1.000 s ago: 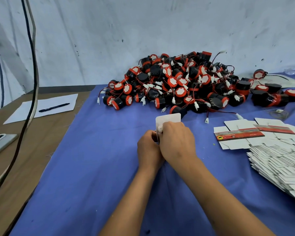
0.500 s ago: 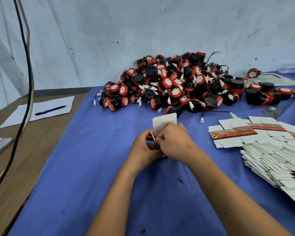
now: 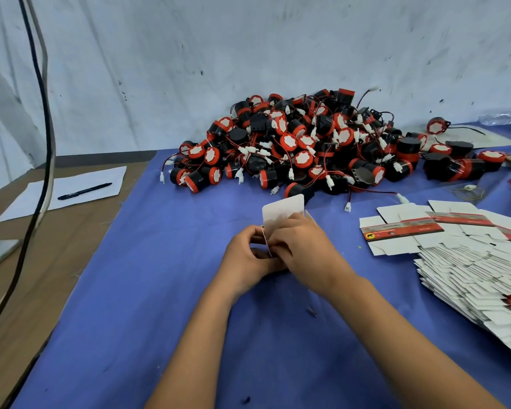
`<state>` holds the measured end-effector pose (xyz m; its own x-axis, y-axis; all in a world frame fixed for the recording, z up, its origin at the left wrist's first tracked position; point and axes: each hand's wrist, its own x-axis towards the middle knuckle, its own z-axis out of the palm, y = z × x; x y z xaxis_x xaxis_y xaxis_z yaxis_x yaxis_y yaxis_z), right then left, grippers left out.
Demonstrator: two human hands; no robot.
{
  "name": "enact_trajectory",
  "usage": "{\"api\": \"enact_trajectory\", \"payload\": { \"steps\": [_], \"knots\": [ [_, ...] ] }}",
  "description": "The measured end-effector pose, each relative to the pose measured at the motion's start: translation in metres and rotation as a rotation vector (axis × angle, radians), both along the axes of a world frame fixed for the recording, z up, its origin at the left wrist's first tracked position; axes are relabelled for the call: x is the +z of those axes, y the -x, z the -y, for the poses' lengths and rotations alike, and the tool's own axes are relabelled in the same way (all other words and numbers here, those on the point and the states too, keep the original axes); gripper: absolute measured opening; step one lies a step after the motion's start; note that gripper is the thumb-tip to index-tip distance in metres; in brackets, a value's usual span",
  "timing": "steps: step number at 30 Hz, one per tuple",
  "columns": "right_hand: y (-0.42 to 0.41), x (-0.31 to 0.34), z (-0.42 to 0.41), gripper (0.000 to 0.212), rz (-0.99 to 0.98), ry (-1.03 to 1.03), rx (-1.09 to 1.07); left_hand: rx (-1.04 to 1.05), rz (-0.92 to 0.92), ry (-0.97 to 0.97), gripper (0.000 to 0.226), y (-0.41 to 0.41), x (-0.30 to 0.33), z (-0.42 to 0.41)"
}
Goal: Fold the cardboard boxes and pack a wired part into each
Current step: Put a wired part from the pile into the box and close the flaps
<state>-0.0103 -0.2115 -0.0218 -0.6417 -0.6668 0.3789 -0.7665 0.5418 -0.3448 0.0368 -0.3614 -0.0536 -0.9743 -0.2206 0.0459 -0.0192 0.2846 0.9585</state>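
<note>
Head view, going from left to right. At about nine o'clock a sheet of white paper [image 3: 62, 190] lies on the brown table [image 3: 42, 261], and a black pen [image 3: 84, 191] rests on it. A black cable [image 3: 43, 113] hangs down in front of them.

In the middle, on the blue cloth [image 3: 148, 290], both hands meet around one small cardboard box [image 3: 282, 215]. The left hand [image 3: 248, 258] has its fingers curled and pinches the box's near edge. The right hand [image 3: 303, 246] wraps over the top of the box, fingers bent around it. One white flap with round corners sticks up toward twelve o'clock. The rest of the box is hidden under the hands, so how far it is folded cannot be told.

At twelve o'clock, just past the box, sits a big pile of wired parts [image 3: 307, 143], black and red with white plugs. At three o'clock lies a stack of flat boxes [image 3: 469, 261], white with red stripes.

The box looks only half made, and no part is in it yet. If the fingers squeeze too hard, the thin card could bend or tear. If a flap slips out, the box could pop open. The wires in the pile look tangled, so pulling one part could drag others along.
</note>
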Motion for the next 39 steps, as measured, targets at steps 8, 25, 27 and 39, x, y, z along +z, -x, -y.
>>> {"api": "enact_trajectory", "payload": {
  "steps": [8, 25, 27, 39],
  "knots": [
    [0.0, 0.002, -0.019, 0.037, 0.058, -0.125, 0.096, -0.058, -0.04, -0.055, 0.042, -0.002, 0.001, 0.001],
    [0.015, -0.039, -0.031, 0.026, 0.579, 0.722, -0.083, -0.029, 0.046, -0.489, 0.018, -0.002, 0.003, 0.001],
    [0.014, -0.039, -0.034, 0.03, 0.575, 0.639, -0.02, 0.064, -0.019, -0.261, 0.017, 0.0, -0.001, -0.01],
    [0.01, -0.033, -0.041, 0.021, 0.597, 0.513, 0.058, -0.121, 0.028, -0.58, 0.026, -0.007, 0.002, 0.011]
  ]
}}
